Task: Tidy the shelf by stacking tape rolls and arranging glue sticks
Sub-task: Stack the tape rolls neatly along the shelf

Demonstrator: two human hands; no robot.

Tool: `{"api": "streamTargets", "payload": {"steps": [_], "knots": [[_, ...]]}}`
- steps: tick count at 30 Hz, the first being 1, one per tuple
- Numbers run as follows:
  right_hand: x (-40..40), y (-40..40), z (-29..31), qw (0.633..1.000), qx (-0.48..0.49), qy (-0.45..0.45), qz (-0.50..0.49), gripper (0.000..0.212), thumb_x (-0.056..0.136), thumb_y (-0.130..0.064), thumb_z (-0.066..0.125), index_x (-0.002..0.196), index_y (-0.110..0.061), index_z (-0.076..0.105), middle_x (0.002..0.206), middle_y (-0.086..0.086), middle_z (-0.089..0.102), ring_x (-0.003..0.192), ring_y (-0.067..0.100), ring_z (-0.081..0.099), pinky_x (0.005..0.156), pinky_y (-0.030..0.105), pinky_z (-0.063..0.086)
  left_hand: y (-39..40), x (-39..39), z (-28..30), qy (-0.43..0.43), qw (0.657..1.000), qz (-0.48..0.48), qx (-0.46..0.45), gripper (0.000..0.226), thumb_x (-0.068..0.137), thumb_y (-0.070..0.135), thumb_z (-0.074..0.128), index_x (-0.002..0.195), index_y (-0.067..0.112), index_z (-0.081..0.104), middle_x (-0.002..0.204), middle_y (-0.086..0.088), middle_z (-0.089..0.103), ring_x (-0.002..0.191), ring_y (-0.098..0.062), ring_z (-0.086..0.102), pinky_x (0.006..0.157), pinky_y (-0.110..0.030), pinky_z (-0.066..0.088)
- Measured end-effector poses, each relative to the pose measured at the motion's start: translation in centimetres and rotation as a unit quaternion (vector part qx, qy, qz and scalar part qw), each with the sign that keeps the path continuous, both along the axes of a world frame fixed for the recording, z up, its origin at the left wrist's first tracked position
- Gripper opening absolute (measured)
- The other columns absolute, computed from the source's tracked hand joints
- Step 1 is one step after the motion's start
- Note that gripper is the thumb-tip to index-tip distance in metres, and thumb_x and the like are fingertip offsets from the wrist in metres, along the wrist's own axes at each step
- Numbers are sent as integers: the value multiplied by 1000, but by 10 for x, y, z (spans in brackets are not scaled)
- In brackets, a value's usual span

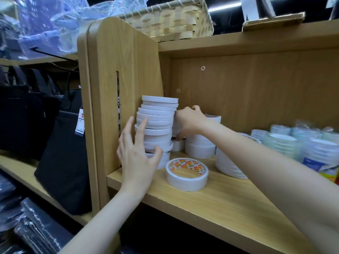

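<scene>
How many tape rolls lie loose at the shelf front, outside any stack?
1: the orange-printed roll lies flat on the shelf board, right of the tall stack. Others may hide behind the right hand.

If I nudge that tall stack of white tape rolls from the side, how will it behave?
The tall stack looks apt to topple: its rolls sit staggered, edges not aligned. The rolls would probably slide over each other rather than move as one. The left hand touches its front and the side panel stands close, so it would likely spill rightward.
</scene>
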State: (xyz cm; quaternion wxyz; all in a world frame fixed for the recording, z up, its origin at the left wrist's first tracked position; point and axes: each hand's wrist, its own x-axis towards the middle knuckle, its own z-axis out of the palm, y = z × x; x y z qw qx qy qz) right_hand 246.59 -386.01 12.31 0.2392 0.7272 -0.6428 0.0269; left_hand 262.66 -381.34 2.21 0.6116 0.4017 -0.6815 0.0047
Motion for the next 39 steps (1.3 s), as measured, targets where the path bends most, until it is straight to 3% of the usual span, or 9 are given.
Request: {"api": "streamTargets", "payload": {"steps": [7,12,15,18,22,26,29,34,39], "knots": [[-20,0,11,972,-73,-214,65,52,65,-20,72,106,-16,41,99,-2,47,109,25,32,85,43,34,-3,-1,0,-4,1000,-21,19,75,77,10,66,141,27,31,151,-1,21,137,-19,21,106,-39,21],[-20,-5,17,946,-86,-297,94,46,66,-16,74,97,-14,40,85,-3,44,97,21,36,86,46,41,-3,0,0,-6,999,-32,19,79,78,12,65,143,29,24,153,3,16,140,-15,17,107,-37,19],[-23,-7,23,921,-80,-364,117,38,70,-13,71,94,-14,41,91,3,52,86,21,49,65,26,46,-3,0,-1,-2,999,-34,12,79,79,12,64,145,27,22,154,3,16,140,-13,16,106,-32,16],[-25,-5,31,934,-104,-328,98,29,72,-12,69,75,-16,41,85,3,49,79,20,44,52,16,30,-3,0,0,0,999,-32,7,80,79,13,64,145,28,21,154,3,16,140,-13,17,107,-33,17],[-27,0,45,916,-168,-354,83,22,73,-13,70,80,-8,49,79,5,50,77,22,47,53,22,31,-3,0,0,-1,999,-33,-3,84,78,13,66,141,38,16,153,2,17,139,-17,19,107,-41,22],[-31,8,63,876,-258,-400,83,35,75,-21,73,99,0,58,99,13,58,92,23,53,73,37,47,-3,-2,1,-69,997,3,-47,83,81,29,63,143,41,10,155,-2,5,142,-24,6,108,-49,18],[-34,18,77,843,-289,-443,91,41,75,-20,73,109,-5,53,108,7,52,97,17,49,74,30,47,-6,-6,7,-149,981,78,-98,76,81,45,48,146,37,9,156,-6,5,141,-33,2,106,-55,17],[-38,68,98,889,-270,-360,84,28,73,-14,70,97,-7,58,95,10,57,91,24,54,75,38,50,-25,-9,35,-166,968,127,-141,49,87,33,38,136,29,34,140,-5,44,133,-37,30,101,-60,28],[-34,155,67,948,-210,-183,155,20,66,-5,73,82,-6,62,73,8,59,69,24,51,60,33,41,-25,-12,44,-150,979,70,-116,51,84,27,32,134,21,45,135,-7,48,129,-34,37,97,-51,34]]}}
